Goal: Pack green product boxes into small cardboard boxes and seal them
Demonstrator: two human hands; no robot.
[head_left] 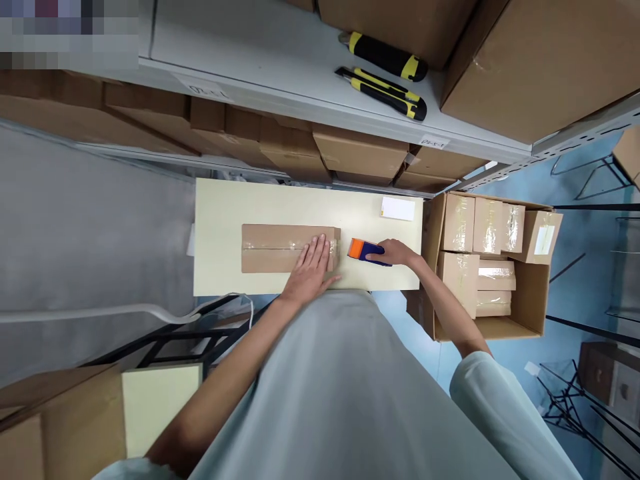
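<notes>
A long brown cardboard box (pixel 270 248) lies flat on the pale table (pixel 220 200), with clear tape along its middle seam and at its right end. My left hand (pixel 311 270) rests flat on the right part of the box, fingers stretched out. Just right of the box, my right hand (pixel 395 253) is closed around a small orange and dark blue block-shaped tool (pixel 357 249), whose exact kind I cannot make out. Its orange end faces the box, with a gap between them. A white card or small pad (pixel 397 208) lies behind the right hand.
Right of the table stands an open carton (pixel 530 303) with several taped boxes inside. Two black-and-yellow utility knives (pixel 387 57) lie on the grey shelf (pixel 250 50) above. Cardboard boxes (pixel 360 153) line the lower shelf. A white hose (pixel 125 310) runs at left.
</notes>
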